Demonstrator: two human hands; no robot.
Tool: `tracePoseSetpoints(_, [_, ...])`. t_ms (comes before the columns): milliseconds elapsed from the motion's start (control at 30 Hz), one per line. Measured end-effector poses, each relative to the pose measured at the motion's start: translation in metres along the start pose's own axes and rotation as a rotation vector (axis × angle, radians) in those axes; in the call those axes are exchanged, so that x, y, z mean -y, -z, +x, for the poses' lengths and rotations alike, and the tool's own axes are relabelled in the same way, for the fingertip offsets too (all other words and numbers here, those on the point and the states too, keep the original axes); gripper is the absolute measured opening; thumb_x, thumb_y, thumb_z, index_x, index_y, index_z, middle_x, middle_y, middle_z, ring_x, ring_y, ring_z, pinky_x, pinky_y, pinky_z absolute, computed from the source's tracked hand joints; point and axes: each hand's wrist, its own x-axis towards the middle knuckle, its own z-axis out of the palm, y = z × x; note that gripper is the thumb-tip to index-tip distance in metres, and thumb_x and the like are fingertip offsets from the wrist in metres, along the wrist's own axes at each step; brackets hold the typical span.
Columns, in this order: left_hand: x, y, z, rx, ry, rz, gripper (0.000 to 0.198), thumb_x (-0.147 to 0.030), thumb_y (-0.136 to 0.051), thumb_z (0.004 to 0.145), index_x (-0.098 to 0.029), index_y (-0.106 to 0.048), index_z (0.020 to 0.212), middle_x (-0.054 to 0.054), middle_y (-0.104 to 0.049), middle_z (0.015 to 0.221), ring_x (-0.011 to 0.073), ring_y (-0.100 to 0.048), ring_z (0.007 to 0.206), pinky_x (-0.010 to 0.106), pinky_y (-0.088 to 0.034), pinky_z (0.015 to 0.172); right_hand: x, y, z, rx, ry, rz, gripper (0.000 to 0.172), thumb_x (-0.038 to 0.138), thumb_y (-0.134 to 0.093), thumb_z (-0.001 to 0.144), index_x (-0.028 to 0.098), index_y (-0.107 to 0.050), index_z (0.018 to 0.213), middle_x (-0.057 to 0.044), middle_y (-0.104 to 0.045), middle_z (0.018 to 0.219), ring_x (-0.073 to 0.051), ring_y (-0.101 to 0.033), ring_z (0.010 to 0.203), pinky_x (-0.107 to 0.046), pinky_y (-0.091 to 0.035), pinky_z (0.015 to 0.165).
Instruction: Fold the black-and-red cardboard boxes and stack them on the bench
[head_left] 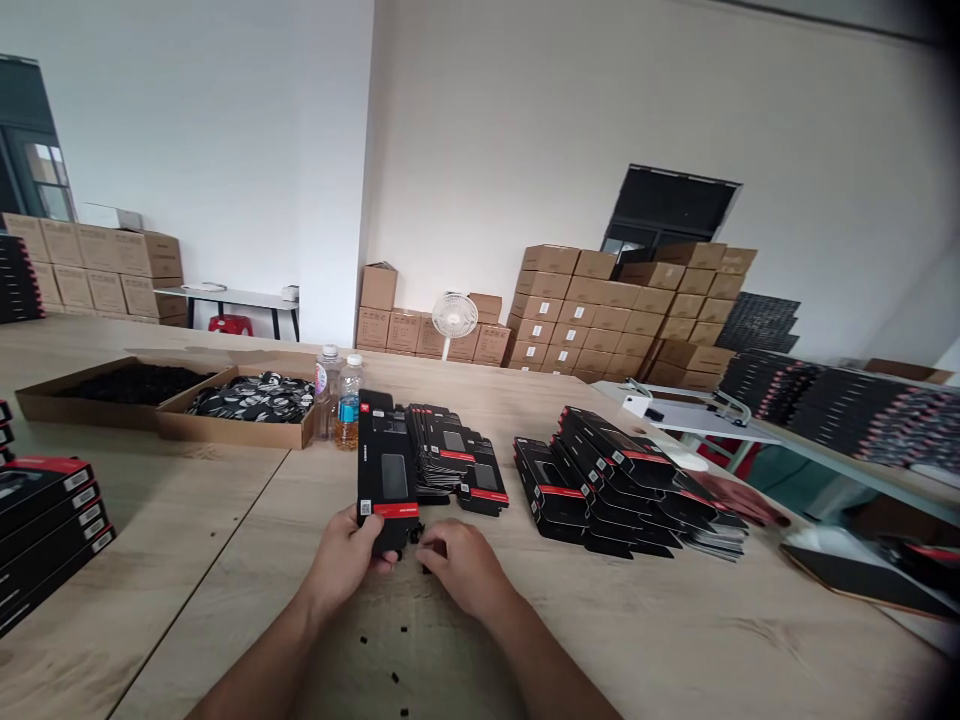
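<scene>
My left hand (346, 556) grips the lower end of a flat black cardboard box (386, 440), its thumb on top beside a red stripe. Just right of that end, my right hand (459, 562) is closed in a pinch. Small dark bits show at its fingertips, but what they hold is too small to name. Behind the held box lies a stack of flattened black boxes (442, 450), with another flat one (481, 485) at its right. Several tiny black pieces (395, 678) are scattered on the wooden table (247, 600) between my forearms.
Folded-open black boxes (600, 480) are piled to the right. Finished-looking boxes (52, 520) are stacked at the left edge. Two plastic bottles (349, 405) stand behind, beside a cardboard tray (232, 430) of black-and-white pieces and another tray (82, 412) of black items. Brown cartons (585, 310) line the wall.
</scene>
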Motion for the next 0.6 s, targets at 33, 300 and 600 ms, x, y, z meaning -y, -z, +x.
tracePoseSetpoints(33, [0.000, 0.000, 0.000, -0.005, -0.014, 0.016, 0.023, -0.037, -0.061, 0.077, -0.015, -0.065, 0.082, 0.003, -0.069, 0.063, 0.0154, -0.063, 0.048, 0.024, -0.049, 0.044, 0.002, 0.001, -0.001, -0.012, -0.049, -0.053, 0.010, 0.029, -0.065, 0.078, 0.022, -0.073, 0.078, -0.003, -0.072, 0.079, -0.019, -0.063, 0.075, -0.026, -0.041, 0.065])
tracePoseSetpoints(300, [-0.002, 0.003, 0.000, -0.054, -0.166, 0.163, 0.035, -0.051, -0.061, 0.078, -0.017, -0.064, 0.071, -0.001, -0.059, 0.060, 0.0131, -0.052, 0.053, 0.023, -0.043, 0.046, 0.017, 0.004, -0.009, 0.066, -0.111, -0.245, 0.014, 0.013, -0.060, 0.075, 0.021, -0.070, 0.081, -0.005, -0.073, 0.087, -0.022, -0.066, 0.084, -0.027, -0.041, 0.069])
tracePoseSetpoints(600, [0.005, 0.003, 0.002, -0.023, -0.199, 0.253, 0.041, -0.049, -0.065, 0.075, -0.015, -0.071, 0.096, 0.005, -0.071, 0.081, 0.0210, -0.062, 0.070, 0.031, -0.054, 0.060, 0.023, 0.008, -0.013, 0.088, -0.099, -0.356, 0.016, 0.013, -0.052, 0.086, 0.017, -0.067, 0.090, -0.011, -0.070, 0.099, -0.025, -0.067, 0.089, -0.030, -0.040, 0.071])
